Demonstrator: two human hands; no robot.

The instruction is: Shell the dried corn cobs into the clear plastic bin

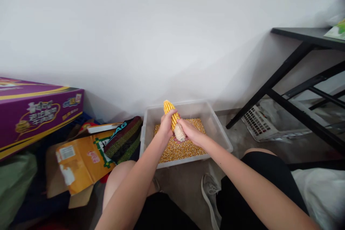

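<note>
A corn cob [169, 107] is tilted over a plastic bin [218, 129], its yellow kernels intact on the upper part and its pale lower end stripped bare. My left hand [167, 121] is closed around the cob from the left side. From the right, my right hand [187, 128] presses against the cob near the line between kernels and bare core; its fingertips are partly hidden. Loose corn kernels [176, 152] cover the floor of the bin beneath both hands.
To the left lie an opened yellow cardboard box [81, 160], a dark mesh bag [124, 140] and a large purple box [40, 115]. A black-framed table [285, 68] stands at right, with a white basket [258, 124] under it. A white wall rises behind the bin.
</note>
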